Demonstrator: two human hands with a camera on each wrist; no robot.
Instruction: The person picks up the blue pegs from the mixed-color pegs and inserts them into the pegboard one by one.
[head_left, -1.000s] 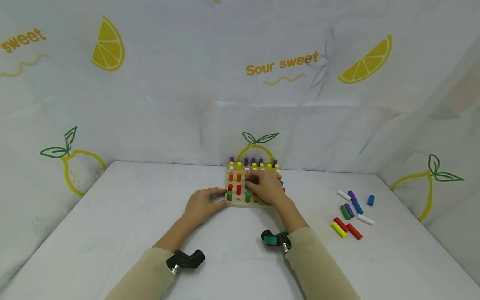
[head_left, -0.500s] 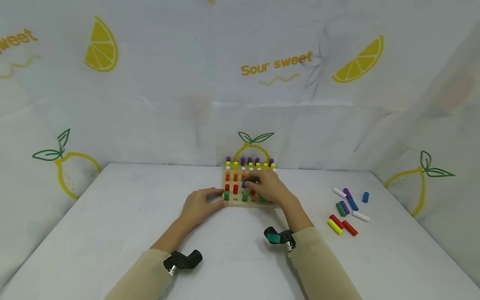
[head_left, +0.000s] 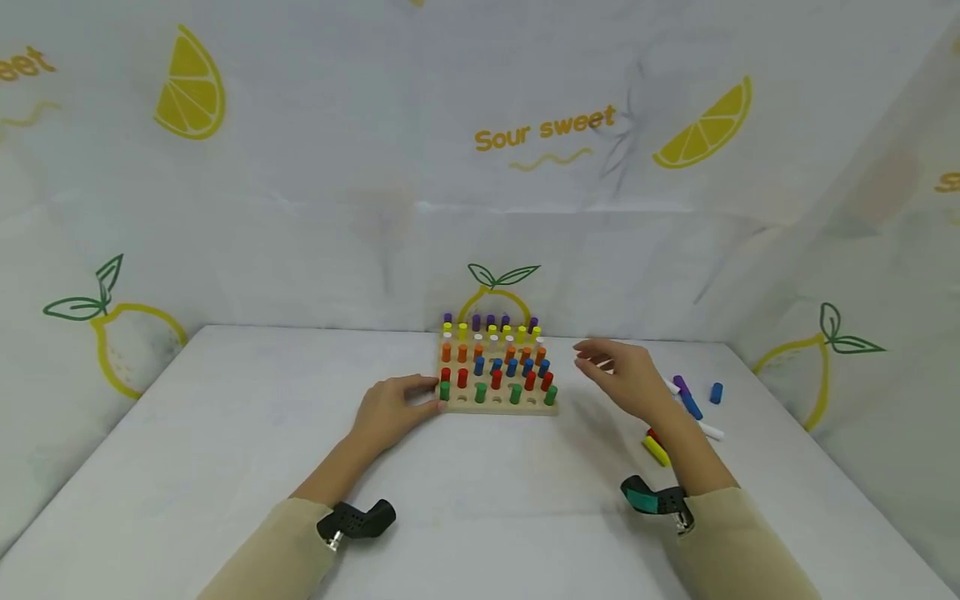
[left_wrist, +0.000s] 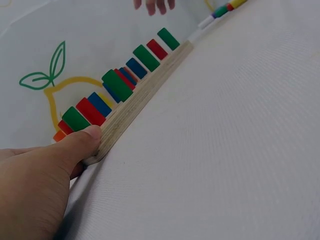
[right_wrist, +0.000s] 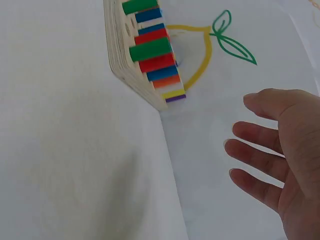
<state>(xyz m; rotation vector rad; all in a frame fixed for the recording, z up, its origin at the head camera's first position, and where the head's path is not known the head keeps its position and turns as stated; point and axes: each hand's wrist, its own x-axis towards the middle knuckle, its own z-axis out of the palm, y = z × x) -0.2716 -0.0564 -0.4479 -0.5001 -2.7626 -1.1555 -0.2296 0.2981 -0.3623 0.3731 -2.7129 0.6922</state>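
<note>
A wooden pegboard [head_left: 498, 407] stands at the far middle of the table, filled with rows of coloured pegs. Its purple pegs are at the back, and green ones stand at the front. My left hand [head_left: 393, 412] holds the board's left front corner; the thumb lies against the front edge in the left wrist view. A blue peg [head_left: 479, 366] stands upright in the blue row. My right hand [head_left: 630, 379] hovers to the right of the board with loosely bent fingers and nothing in them. In the right wrist view its fingers [right_wrist: 257, 160] are spread apart.
Loose pegs lie on the right of the table, partly hidden behind my right hand and forearm. Among them are a yellow peg [head_left: 656, 451], a white peg [head_left: 711, 431] and a blue peg [head_left: 717, 392]. A white printed cloth [head_left: 337, 250] hangs behind the table [head_left: 480, 517].
My right hand has let go of a blue peg, which stands in the board, and has moved right, away from it. The left hand keeps its hold on the board's corner.
</note>
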